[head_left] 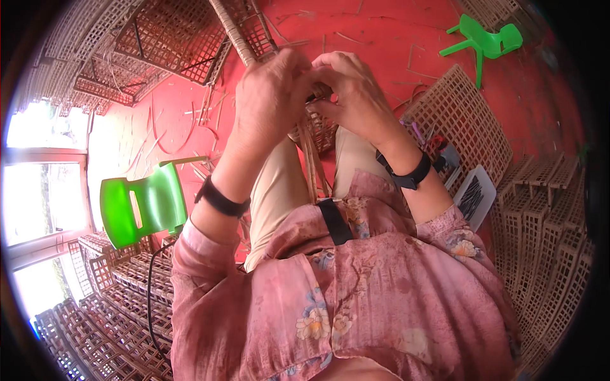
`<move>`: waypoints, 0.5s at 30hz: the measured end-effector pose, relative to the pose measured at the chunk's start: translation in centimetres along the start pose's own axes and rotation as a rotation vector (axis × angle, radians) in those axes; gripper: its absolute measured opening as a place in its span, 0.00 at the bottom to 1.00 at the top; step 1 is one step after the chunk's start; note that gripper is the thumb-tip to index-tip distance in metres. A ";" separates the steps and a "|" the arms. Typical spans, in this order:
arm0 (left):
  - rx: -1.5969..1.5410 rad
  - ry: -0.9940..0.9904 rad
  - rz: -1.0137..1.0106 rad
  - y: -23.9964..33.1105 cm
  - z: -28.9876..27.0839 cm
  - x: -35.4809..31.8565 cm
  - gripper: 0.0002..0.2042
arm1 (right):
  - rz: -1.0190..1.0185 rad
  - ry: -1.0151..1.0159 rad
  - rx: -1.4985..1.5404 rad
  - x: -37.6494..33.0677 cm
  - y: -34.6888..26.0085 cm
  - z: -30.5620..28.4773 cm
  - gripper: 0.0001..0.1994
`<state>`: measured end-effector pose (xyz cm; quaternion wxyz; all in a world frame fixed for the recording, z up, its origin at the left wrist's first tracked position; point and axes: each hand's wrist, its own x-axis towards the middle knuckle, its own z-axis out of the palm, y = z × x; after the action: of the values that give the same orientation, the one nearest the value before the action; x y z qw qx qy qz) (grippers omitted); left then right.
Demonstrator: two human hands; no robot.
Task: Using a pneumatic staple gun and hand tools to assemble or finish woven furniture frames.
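Note:
Both my hands meet above my lap, fingers curled and fingertips close together. My left hand is closed beside the lower end of a pole-like handle, wrapped in pale cane. My right hand pinches from the other side. Flat cane strips hang from between the hands toward my lap, and both hands appear closed on them; the exact grip is hidden by the fingers. Below and behind the hands, part of a brown woven basket shows between my knees.
Woven cane baskets stack at upper left, lower left and right. A green chair stands left, another green chair far right. A lattice panel and white tray lie right. Cane scraps litter the red floor.

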<state>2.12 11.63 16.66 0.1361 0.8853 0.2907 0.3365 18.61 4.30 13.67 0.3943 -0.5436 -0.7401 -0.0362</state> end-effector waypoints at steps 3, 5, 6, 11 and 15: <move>0.057 -0.071 0.078 1.3 -0.4 -0.8 0.10 | 0.027 -0.013 0.013 -0.2 0.1 0.2 0.17; 0.115 -0.088 0.114 1.2 -0.4 -0.7 0.10 | 0.044 -0.019 0.011 -0.1 0.2 0.5 0.17; 0.115 -0.092 0.112 1.0 -0.1 -0.7 0.10 | 0.054 -0.035 0.018 -0.2 0.3 0.8 0.18; 0.002 -0.162 0.062 0.0 0.4 1.2 0.10 | 0.026 0.002 -0.008 0.1 0.9 0.9 0.21; -0.202 -0.286 0.040 0.4 -0.9 2.4 0.10 | 0.147 0.443 -0.024 -0.7 -1.6 -1.2 0.19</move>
<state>3.11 12.84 18.72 0.2577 0.9115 0.2153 0.2374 18.03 2.50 14.65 0.5421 -0.5795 -0.5934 -0.1349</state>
